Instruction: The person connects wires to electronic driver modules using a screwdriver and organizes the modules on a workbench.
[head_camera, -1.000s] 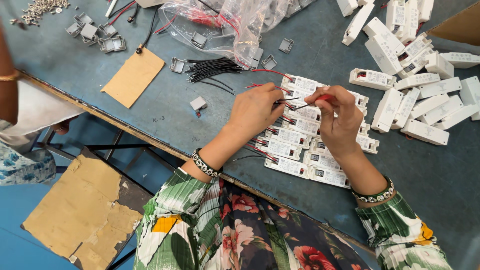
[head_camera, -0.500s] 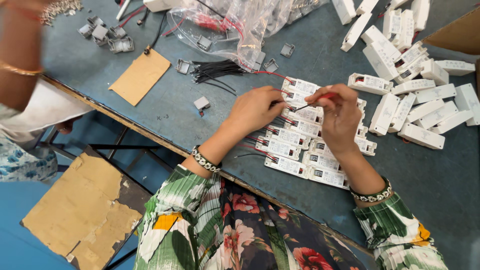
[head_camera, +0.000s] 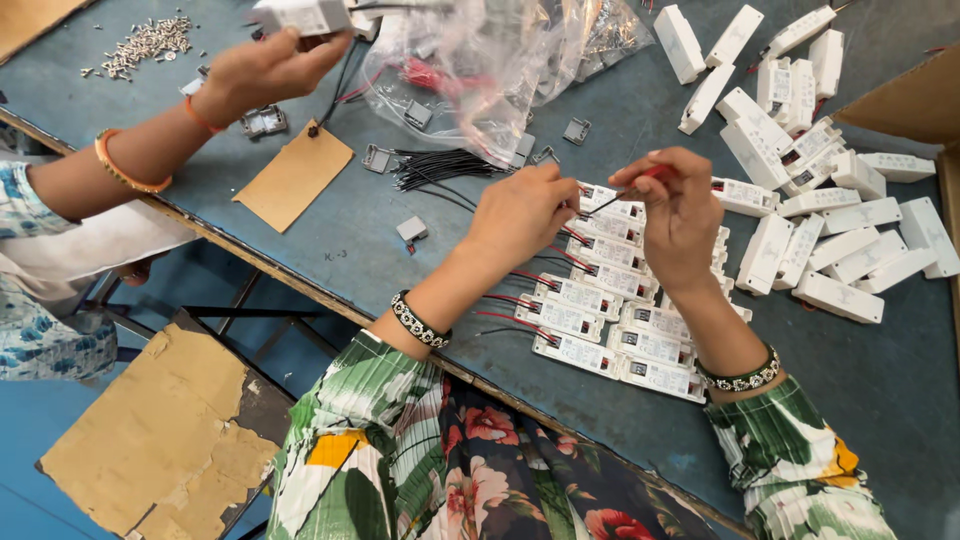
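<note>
A thin black wire with a red end is pinched between the left hand and right hand, stretched nearly level just above the white boxes. These flat, labelled boxes lie in neat overlapping rows on the blue-grey surface, red and black leads trailing from their left ends.

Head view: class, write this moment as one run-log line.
left hand: pinching thin wire | right hand: grip on red-handled tool | below: rows of white boxes | co-worker's hand: lifting white box
</note>
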